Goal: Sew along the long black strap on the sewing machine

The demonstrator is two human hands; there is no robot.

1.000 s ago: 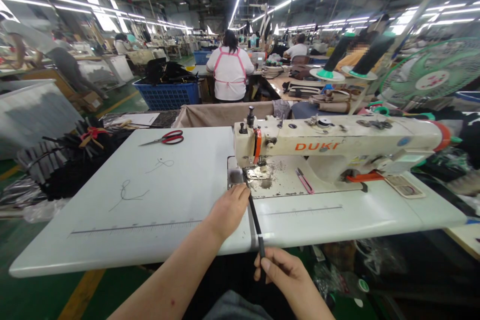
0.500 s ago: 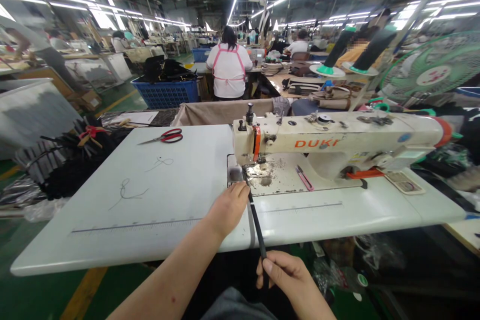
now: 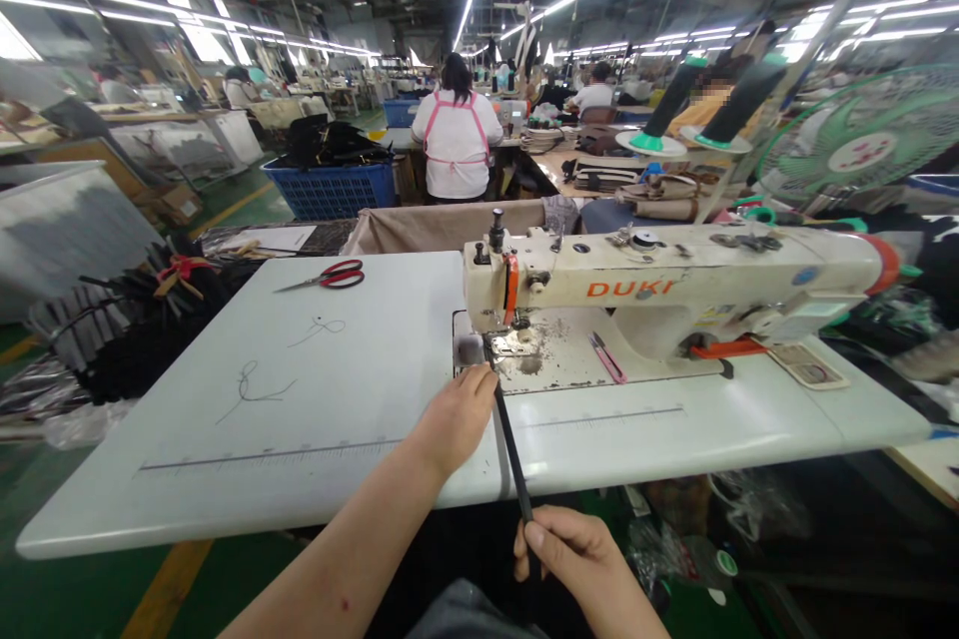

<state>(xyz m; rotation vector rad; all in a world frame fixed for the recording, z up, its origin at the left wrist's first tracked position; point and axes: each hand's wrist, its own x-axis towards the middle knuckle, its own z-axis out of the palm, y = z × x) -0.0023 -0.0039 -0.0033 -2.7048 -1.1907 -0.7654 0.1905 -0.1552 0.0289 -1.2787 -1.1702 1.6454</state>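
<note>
A narrow black strap [image 3: 510, 444] runs from under the presser foot of the white DUKI sewing machine [image 3: 659, 290] back over the table's front edge. My left hand [image 3: 457, 414] rests on the table just in front of the needle plate, its fingers curled against the strap's far end. My right hand [image 3: 573, 554] is below the table edge, pinching the strap's near end between thumb and fingers.
Red-handled scissors [image 3: 334, 275] and loose threads [image 3: 255, 384] lie on the white table [image 3: 300, 419]. A pink tool [image 3: 605, 359] lies on the machine bed. Black straps [image 3: 112, 319] are piled at left. A fan [image 3: 861, 145] stands at right. A person in a pink apron [image 3: 456, 135] sits ahead.
My right hand has slid a little lower and toward me along the strap. The left hand stays by the needle plate.
</note>
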